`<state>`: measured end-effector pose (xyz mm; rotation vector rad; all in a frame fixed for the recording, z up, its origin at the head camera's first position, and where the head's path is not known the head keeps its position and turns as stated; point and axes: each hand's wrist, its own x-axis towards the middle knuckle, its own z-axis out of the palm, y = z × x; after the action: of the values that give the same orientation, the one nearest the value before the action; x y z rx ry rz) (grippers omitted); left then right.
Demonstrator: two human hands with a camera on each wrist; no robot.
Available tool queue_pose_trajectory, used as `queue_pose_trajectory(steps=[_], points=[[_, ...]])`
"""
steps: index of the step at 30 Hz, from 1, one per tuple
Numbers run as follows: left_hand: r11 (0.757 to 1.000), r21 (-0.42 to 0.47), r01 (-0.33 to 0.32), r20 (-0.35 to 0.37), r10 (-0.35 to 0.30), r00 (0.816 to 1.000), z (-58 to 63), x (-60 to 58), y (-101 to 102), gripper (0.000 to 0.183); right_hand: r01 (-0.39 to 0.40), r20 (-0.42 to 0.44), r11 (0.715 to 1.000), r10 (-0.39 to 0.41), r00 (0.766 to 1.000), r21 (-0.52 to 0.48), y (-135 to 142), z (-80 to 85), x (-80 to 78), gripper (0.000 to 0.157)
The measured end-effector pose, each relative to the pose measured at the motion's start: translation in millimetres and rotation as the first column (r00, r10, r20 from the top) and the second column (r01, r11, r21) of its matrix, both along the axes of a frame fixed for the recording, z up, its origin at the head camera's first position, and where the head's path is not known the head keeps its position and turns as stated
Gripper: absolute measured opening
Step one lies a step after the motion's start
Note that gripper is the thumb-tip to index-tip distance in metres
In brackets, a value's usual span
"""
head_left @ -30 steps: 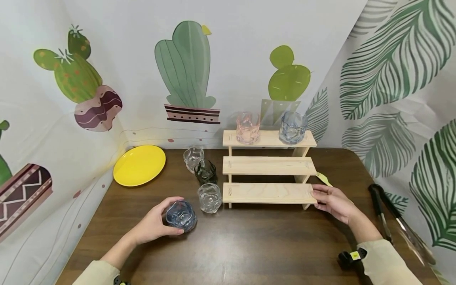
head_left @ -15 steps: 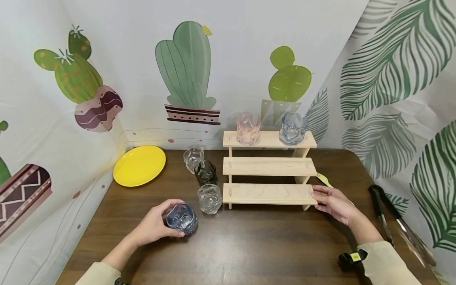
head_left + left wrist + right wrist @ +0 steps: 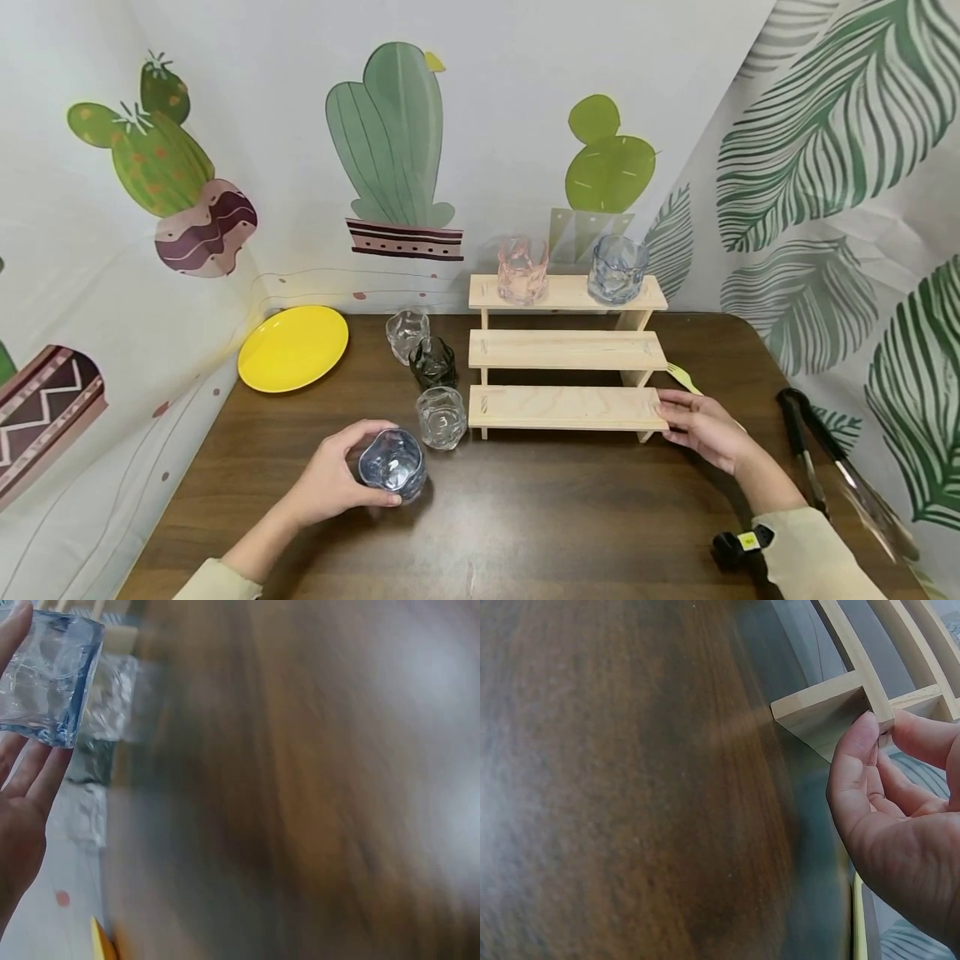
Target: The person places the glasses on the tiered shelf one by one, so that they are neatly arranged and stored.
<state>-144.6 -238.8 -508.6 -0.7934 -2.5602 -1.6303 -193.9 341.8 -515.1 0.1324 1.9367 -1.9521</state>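
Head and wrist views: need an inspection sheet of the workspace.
Surface: brown wood-grain table, some glare at the front.
Job's things: blue glass, in hand; three-tier wooden rack, with pink glass and pale-blue glass on top; front clear glass, dark glass and rear clear glass left of it.
Clutter: yellow plate, light-green fork, black-handled tongs.
Hands: left hand holds the blue glass; right hand grips the lowest tier's right end.
Cables: nothing seen.
Surroundings: cactus- and leaf-printed walls.

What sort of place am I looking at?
Probably a staged demonstration corner rather than a working kitchen: a cactus-print backdrop rises behind a brown table, which bears a tiered wooden stand and several drinking glasses.
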Motion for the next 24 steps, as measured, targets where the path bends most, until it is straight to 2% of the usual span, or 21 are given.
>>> queue_pose_trajectory(steps=[12, 13, 19, 20, 24], points=[[0.995, 0.014, -0.103, -0.055, 0.104, 0.993, 34.8, 4.0, 49.4, 0.088, -0.011, -0.015, 1.000, 0.011, 1.000, 0.013, -1.2, 1.7, 0.5, 0.063], [0.994, 0.013, -0.108, -0.064, 0.109, 0.992, 41.8, 5.1, 55.8, 0.088, -0.010, -0.017, 1.000, 0.010, 1.000, 0.012, -1.4, 2.1, 0.7, 0.063], [0.993, 0.024, -0.112, -0.102, 0.114, 0.988, 52.7, -5.3, 87.5, 0.088, -0.006, -0.014, 1.000, 0.006, 1.000, 0.010, -0.7, 1.9, 1.2, 0.062], [0.993, 0.029, -0.112, -0.108, 0.115, 0.988, 49.4, -9.6, 92.0, 0.088, -0.005, -0.013, 1.000, 0.005, 1.000, 0.010, -0.5, 1.6, 1.3, 0.062], [0.992, 0.063, -0.112, -0.136, 0.120, 0.983, 55.7, -19.4, 115.7, 0.088, -0.007, -0.017, 1.000, 0.007, 1.000, 0.009, -0.7, 0.9, 1.6, 0.063]])
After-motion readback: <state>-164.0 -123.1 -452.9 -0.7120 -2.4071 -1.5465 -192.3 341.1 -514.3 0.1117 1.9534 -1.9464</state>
